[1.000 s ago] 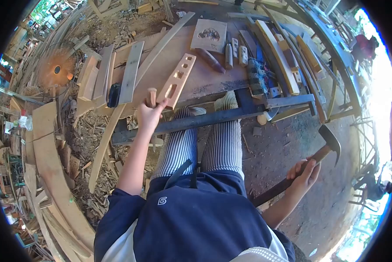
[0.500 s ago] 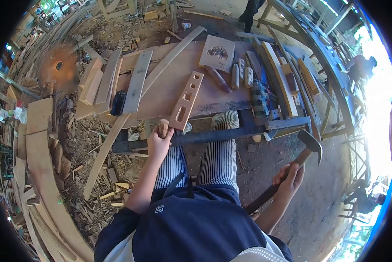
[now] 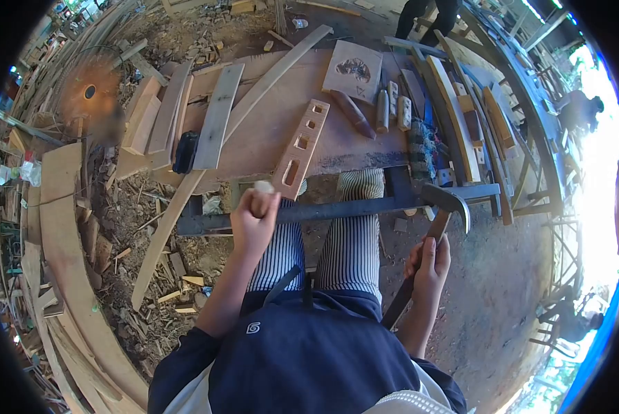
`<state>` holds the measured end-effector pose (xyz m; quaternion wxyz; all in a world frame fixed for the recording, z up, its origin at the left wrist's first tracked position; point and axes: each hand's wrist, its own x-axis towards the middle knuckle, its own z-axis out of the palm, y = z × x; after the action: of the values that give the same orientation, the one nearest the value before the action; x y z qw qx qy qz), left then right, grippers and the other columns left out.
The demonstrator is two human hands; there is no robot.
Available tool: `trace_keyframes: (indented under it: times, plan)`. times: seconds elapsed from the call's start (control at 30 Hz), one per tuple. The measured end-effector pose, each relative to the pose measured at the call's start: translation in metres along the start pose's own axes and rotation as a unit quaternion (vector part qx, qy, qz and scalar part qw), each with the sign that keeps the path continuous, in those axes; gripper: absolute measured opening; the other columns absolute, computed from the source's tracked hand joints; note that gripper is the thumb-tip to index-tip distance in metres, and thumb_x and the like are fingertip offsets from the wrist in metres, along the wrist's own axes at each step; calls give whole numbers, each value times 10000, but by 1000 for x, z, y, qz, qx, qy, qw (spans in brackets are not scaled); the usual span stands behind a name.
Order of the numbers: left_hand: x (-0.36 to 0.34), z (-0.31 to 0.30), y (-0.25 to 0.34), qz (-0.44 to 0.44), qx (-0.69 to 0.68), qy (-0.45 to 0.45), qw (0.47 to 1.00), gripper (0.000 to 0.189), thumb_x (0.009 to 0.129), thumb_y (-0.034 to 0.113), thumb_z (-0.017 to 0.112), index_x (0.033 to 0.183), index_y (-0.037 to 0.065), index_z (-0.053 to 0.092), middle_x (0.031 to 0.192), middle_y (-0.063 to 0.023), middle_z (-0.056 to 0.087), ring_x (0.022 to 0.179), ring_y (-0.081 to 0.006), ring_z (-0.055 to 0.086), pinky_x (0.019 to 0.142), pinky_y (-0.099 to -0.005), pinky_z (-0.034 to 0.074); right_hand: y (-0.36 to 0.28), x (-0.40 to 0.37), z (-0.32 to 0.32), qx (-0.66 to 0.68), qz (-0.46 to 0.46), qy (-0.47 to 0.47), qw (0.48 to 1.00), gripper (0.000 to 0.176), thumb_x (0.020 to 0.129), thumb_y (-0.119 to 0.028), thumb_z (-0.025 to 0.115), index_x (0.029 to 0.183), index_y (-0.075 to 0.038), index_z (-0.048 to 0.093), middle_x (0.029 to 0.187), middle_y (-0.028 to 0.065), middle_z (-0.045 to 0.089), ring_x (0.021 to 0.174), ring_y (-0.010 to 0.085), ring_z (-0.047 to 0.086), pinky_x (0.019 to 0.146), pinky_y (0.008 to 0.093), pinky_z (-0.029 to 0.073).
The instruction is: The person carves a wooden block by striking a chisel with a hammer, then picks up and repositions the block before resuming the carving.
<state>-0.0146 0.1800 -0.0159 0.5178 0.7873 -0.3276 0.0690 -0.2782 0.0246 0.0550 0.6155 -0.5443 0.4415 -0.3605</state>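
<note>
My left hand (image 3: 254, 219) is closed around a small wooden piece (image 3: 263, 188), whose pale end shows above the fingers; the rest is hidden. Just right of it, a reddish wooden bar (image 3: 301, 146) with several cut-out slots lies on the wooden bench top (image 3: 254, 148), its near end at the front edge. My right hand (image 3: 430, 261) grips the handle of a hammer (image 3: 446, 200) with a dark head and a curved, shiny end. The head points up, to the right of my knees.
A carved board (image 3: 354, 69), a pointed wooden piece (image 3: 354, 114) and several small blocks lie at the back of the bench. Planks (image 3: 218, 117) lie on the left, beside a dark object (image 3: 185, 153). Wood scraps (image 3: 175, 276) cover the left floor. A person's legs (image 3: 427, 17) stand behind.
The hammer has moved left, closer to my knees, and its head is a little higher. My left hand has turned, tipping the small wooden piece so its pale end shows. The view has shifted slightly.
</note>
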Motion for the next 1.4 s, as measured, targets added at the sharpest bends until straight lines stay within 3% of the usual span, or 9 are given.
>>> trace_keyframes:
  times: [0.13,0.2,0.33,0.6,0.73,0.8,0.97,1.13,1.4]
  plan:
    - [34,3,65,156,-30,-161,974,283,717,261,785,865,133,580,750,-59,637,691,-238,662,624,-354,516,-2,2,-1,-15,-17,15,1000,170,1009,-237,450,979,-70,451,619,3,458,425,57,406,379,201,334]
    - [52,27,93,308,-66,-129,940,376,643,289,803,905,159,565,786,-32,635,717,-217,660,641,-367,515,-2,2,-2,-25,-16,39,999,203,1011,-278,449,1008,-75,454,644,23,440,440,83,396,397,231,349]
    - [67,85,109,376,-74,-154,911,434,589,311,796,925,149,573,786,-34,621,757,-221,659,646,-362,508,-2,4,-4,-13,2,86,996,219,1009,-289,452,1007,-70,461,650,29,440,450,90,400,402,231,349]
    - [71,115,87,345,-44,-213,913,430,576,268,788,923,141,568,839,-48,643,794,-226,673,687,-366,530,2,16,-2,-20,18,103,994,187,1012,-251,438,1044,-67,448,640,16,456,440,73,406,392,218,340]
    - [56,88,65,101,64,-245,962,369,682,252,764,984,113,605,877,-73,660,787,-256,678,671,-380,543,6,22,7,-23,35,91,995,192,1006,-263,455,1017,-72,456,635,18,447,438,83,404,391,227,344]
    - [60,69,55,-65,186,-315,928,368,750,300,736,1021,88,605,912,-96,659,781,-271,677,638,-374,547,13,28,10,-59,47,53,996,182,1002,-263,464,970,-85,456,625,16,435,434,89,397,385,232,343]
    - [30,34,-7,-33,215,-130,967,449,737,411,747,989,77,583,880,-100,633,714,-282,671,570,-393,549,49,43,19,-84,90,-19,992,190,1004,-269,458,937,-92,445,620,8,426,430,83,400,381,237,350]
    - [9,8,-33,-88,190,-137,968,680,663,514,779,1134,93,530,995,-116,587,819,-319,659,654,-408,551,65,52,35,-72,173,-73,980,220,1007,-298,446,908,-102,437,614,0,418,426,80,401,377,234,348]
    - [10,6,-62,-109,92,-159,977,555,711,472,764,1067,71,620,947,-135,658,835,-313,664,704,-410,533,88,53,51,-122,217,-104,963,233,998,-304,451,911,-89,449,613,8,446,421,98,425,376,248,371]
